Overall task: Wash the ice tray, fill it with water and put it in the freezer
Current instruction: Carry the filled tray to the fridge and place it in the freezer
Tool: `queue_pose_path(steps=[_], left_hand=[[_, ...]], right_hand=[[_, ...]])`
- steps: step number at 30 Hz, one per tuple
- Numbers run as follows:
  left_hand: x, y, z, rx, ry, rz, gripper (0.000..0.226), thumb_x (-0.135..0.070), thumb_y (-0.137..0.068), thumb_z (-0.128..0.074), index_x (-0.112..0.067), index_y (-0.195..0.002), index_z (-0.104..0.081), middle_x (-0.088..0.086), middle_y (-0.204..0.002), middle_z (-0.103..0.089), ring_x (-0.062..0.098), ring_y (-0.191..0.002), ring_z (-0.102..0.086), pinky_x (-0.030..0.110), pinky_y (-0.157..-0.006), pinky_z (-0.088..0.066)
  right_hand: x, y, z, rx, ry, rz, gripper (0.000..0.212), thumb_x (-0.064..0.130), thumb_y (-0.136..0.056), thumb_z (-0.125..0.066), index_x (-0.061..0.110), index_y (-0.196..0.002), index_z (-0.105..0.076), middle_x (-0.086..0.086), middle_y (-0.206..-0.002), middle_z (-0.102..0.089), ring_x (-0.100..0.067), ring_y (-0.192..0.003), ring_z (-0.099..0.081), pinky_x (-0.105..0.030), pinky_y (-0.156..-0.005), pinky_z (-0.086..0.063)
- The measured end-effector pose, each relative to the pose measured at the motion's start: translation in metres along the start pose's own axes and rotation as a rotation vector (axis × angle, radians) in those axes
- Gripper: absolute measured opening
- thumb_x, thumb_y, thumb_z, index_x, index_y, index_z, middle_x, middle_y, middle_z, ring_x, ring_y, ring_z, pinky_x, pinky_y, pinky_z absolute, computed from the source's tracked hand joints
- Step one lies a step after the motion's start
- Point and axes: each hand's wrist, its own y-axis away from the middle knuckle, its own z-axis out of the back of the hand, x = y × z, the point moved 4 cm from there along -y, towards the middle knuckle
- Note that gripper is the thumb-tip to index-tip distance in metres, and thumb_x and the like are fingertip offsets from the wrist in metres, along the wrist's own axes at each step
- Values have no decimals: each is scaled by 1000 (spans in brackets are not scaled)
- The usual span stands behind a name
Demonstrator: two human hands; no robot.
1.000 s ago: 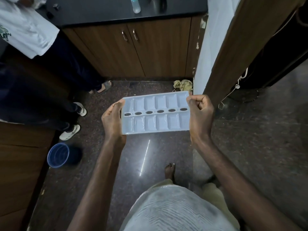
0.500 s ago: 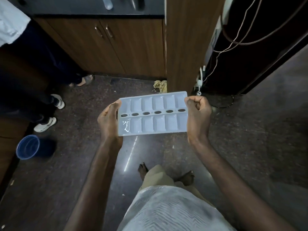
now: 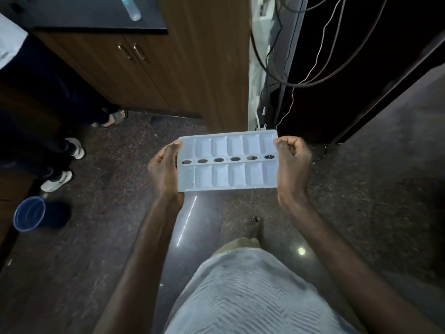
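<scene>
A pale blue-white ice tray (image 3: 228,161) with two rows of cells and a middle row of oval holes is held level at waist height over the dark floor. Water glints in its cells. My left hand (image 3: 165,172) grips its left short edge, thumb on top. My right hand (image 3: 292,162) grips its right short edge, fingers curled round the rim. No freezer can be made out in this view.
Wooden cabinets (image 3: 134,68) under a dark counter stand ahead left, with a wooden panel (image 3: 212,59) beside them. Loose cables (image 3: 301,66) hang in a dark gap ahead right. Another person's legs and shoes (image 3: 57,180) stand at left, near a blue cup (image 3: 30,213) on the floor.
The view has swung right and I have stepped forward: the cabinets and bystander slid left, the cable gap came nearer. The tray stays level in both hands.
</scene>
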Motion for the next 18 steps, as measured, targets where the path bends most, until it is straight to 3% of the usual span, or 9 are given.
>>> queue_pose_path(steps=[7, 13, 18], left_hand=[[8, 10, -70, -19, 3, -17, 29, -25, -97, -66, 0, -109, -75, 11, -88, -74, 22, -74, -71, 31, -61, -56], [20, 29, -126, -58, 7, 7, 25, -23, -95, -69, -3, -107, -77, 14, -94, -75, 29, -82, -71, 42, -74, -57], [34, 61, -192, -71, -12, -7, 25, -19, -98, -66, 0, -110, -75, 7, -85, -74, 18, -70, -70, 28, -60, -57]], right_hand=[[3, -59, 42, 6, 6, -7, 6, 20, -97, -65, 19, -92, -67, 7, -78, -61, 4, -63, -50, -16, -61, -45], [4, -97, 91, 27, 13, -24, 6, 24, -98, -64, 23, -92, -66, 3, -83, -63, -3, -71, -54, -20, -63, -48], [3, -140, 148, 51, 34, -43, 7, 27, -99, -63, 25, -91, -65, 0, -85, -64, -9, -74, -56, -25, -64, -50]])
